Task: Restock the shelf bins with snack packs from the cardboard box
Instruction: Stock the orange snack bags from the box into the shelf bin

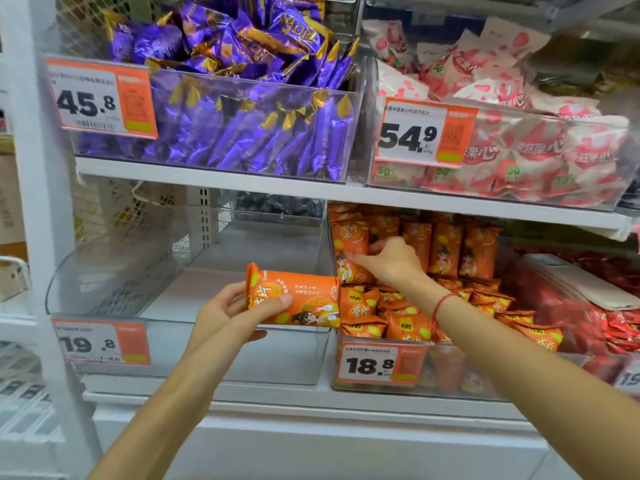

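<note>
White shop shelving (214, 174) fills the view, two tiers of clear plastic bins with orange price tags clipped to their fronts. On the upper tier, the left bin holds purple foil packs (242, 98) behind a tag reading 45.8 (100, 98), and the right bin holds white-and-red packs (519, 140) behind a tag reading 54.9 (424, 133). On the lower tier, the left clear bin (104, 289), tagged 19.8 (100, 342), shows a bare floor, while the bin to its right, tagged 18.8 (381, 365), is stacked with orange snack packs (450, 247), some standing in a row at the far side and others lying flat nearer the front. The left hand (225, 310) grips one orange snack pack (298, 299) sideways, thumb across its face, just in front of the divide between those two bins. The right hand (391, 261) (a red string at the wrist) reaches into the orange bin, fingers curled onto an upright pack (349, 251) at the row's left end. Farther right lie red packs (588, 323).
</note>
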{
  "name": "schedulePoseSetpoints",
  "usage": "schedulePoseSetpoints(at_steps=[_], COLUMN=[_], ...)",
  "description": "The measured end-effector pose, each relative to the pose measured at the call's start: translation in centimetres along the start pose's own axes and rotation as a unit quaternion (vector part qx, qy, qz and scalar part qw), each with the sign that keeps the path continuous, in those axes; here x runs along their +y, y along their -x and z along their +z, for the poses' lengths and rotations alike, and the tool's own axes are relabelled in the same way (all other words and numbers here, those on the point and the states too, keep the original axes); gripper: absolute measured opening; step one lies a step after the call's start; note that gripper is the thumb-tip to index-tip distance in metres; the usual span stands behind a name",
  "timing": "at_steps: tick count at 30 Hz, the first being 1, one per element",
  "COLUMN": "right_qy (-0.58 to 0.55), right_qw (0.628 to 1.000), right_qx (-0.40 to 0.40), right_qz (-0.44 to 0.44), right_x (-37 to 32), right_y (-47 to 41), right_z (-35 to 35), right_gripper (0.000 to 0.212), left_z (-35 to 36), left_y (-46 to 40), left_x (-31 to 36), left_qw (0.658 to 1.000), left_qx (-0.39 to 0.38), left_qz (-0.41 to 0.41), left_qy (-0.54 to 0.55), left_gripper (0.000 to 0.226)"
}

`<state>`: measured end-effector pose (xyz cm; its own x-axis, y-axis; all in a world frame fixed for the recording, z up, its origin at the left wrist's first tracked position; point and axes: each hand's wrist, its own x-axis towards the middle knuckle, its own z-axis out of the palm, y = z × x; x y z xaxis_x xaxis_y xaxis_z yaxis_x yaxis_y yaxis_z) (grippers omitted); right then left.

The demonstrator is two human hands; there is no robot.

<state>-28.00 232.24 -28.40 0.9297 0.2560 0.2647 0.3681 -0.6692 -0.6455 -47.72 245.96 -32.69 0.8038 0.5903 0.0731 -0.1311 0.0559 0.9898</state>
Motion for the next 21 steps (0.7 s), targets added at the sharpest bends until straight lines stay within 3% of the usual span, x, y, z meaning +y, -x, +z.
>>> schedulePoseSetpoints(at_steps=[3,6,10,11,13,15,17,21], right_qy=[0.080,0.077,0.000,-0.068,-0.199,-0.256,-0.272,-0.268], right_qw=[0.996,0.995,0.997,0.995,0.969,0.930,0.919,0.930], right_qx=[-0.030,-0.064,0.058,0.039,-0.124,-0.255,-0.275,-0.240], right_qz=[-0.013,-0.015,-0.058,-0.067,-0.072,-0.066,-0.075,-0.075], right_x=[-0.2,-0.1,0.2,-0.2,-0.9,-0.8,0.3,2.2], right_y=[0.2,1.0,2.9,4.0,6.6,8.7,9.8,9.6], right_z=[0.5,1.0,-0.5,-1.3,-2.8,-3.5,-4.2,-5.9], right_gripper=[0.041,0.045,0.043,0.043,0.038,0.043,0.040,0.046], left_z=[0.0,0.3,0.5,0.6,1.2,2.3,3.9,6.8], left_y=[0.1,0.6,1.5,1.6,1.6,1.2,0.8,-0.4], left_x=[0.0,0.5,1.4,1.8,2.4,3.0,3.3,2.8], left_qw=[1.000,1.000,0.998,0.997,0.995,0.993,0.991,0.983], left_qx=[0.006,-0.002,-0.041,-0.055,-0.079,-0.091,-0.102,-0.121], left_qz=[0.001,-0.007,0.013,0.021,0.031,0.046,0.071,0.124], left_qy=[-0.008,-0.020,-0.041,-0.045,-0.052,-0.060,-0.054,-0.056], left_gripper=[0.037,0.044,0.039,0.041,0.047,0.047,0.044,0.039])
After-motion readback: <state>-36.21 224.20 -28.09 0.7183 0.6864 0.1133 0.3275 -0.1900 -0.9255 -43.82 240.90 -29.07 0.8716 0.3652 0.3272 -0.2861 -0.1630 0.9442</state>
